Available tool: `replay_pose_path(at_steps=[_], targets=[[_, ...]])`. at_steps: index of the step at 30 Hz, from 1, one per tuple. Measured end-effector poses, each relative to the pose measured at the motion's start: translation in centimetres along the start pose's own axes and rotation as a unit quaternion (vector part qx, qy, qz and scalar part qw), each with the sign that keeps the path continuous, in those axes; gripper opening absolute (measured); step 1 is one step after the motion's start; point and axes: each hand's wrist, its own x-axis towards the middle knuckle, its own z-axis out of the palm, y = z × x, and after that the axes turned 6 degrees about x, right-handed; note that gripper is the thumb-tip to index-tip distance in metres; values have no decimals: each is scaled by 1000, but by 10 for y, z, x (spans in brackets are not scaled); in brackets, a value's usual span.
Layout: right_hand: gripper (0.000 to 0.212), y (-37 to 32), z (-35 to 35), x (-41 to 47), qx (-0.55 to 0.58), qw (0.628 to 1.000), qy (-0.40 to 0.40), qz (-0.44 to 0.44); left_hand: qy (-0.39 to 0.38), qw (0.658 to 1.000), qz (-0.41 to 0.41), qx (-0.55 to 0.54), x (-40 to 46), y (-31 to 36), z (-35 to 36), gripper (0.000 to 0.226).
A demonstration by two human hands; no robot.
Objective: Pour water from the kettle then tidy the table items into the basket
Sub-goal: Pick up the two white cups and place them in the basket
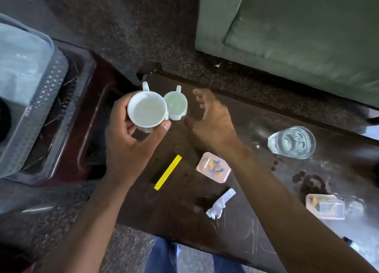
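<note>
My left hand grips a white cup from below and holds it above the table's left end. A second white cup stands on the dark table right beside it, rims touching or nearly so. My right hand hovers just right of that second cup, fingers spread, holding nothing. A grey plastic basket sits on a dark red stool at the left. No kettle is in view.
On the table lie a yellow strip, two pink packets, crumpled white paper, a glass of water and water spills. A green sofa stands behind the table.
</note>
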Motion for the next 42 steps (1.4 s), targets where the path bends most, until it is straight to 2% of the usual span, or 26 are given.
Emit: replay_pose_path(at_steps=[4,8,17,22,27,31,35,38,42], targets=[[83,4,36,16,-64,998,-9,-13,10,1000,-8,-2,5,-7,-19,63],[81,6,62,25,-110,993,36,-1,7,1000,-17,-5,6,-13,-33,64],[82,5,80,27,-113,988,101,39,10,1000,-27,-11,9,-24,-56,61],[77,-11,75,21,-79,989,122,30,35,999,-33,-12,17,-31,-74,65],[73,-52,67,18,-56,992,107,-23,73,997,-19,-10,34,-28,-98,68],[71,-103,68,23,-31,992,69,-101,119,993,5,2,55,-27,-125,71],[71,-158,77,38,-26,982,25,-183,148,988,6,-34,73,-30,-147,70],[69,-200,92,51,-19,974,-1,-227,164,983,-12,-77,82,-37,-161,70],[71,-248,120,68,-25,965,-40,-258,189,978,-47,-71,85,-48,-176,68]])
